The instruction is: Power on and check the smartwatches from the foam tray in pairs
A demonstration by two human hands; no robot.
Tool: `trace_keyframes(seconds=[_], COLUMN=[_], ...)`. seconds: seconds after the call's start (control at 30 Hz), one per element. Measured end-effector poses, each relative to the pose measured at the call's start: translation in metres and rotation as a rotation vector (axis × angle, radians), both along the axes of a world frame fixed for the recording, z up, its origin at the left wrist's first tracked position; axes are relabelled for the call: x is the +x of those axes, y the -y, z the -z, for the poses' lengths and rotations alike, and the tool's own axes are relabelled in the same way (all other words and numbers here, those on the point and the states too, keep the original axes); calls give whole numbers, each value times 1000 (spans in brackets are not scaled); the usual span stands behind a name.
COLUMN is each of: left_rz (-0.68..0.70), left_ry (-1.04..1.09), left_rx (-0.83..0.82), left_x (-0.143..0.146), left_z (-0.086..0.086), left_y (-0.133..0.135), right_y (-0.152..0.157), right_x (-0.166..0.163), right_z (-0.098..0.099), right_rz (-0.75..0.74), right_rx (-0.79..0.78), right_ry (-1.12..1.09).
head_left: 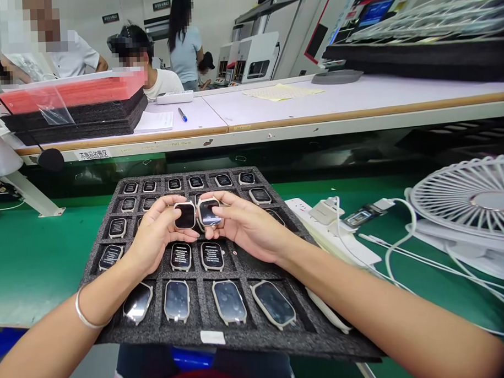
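Observation:
A black foam tray [116, 331] lies in front of me on the green mat, its pockets holding several square smartwatch bodies. My left hand [156, 233] pinches one watch body [185, 215] with a dark screen above the tray's middle. My right hand [240, 222] grips a second watch body [208, 211] right beside it, the two almost touching. Watches in the near row [229, 301] show dark glossy screens; those further back carry labels with text. A silver bangle [85, 316] sits on my left wrist.
A white fan [467, 203] lies at the right, with white cables [398, 250] and a power strip [319, 231] beside the tray. Behind runs a white bench with stacked black and red trays [75, 107], papers and a pen. Other people sit and stand beyond it.

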State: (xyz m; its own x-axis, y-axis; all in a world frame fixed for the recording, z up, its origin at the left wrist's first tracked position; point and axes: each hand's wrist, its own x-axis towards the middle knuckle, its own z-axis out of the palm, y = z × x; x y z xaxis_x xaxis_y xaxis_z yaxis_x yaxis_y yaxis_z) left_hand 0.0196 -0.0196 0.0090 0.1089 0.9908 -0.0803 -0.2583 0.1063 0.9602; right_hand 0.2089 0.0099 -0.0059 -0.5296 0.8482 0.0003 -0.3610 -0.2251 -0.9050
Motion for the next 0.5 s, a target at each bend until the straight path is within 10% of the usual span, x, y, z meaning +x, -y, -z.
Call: trace_keyframes(seconds=[0.5], left_rz=[-99], left_ry=[-209], left_rx=[156], left_x=[1], left_z=[6], left_y=[0], right_y=[0], right_x=[-1], right_z=[2], right_rz=[-46], right_rx=[6], right_ry=[-12])
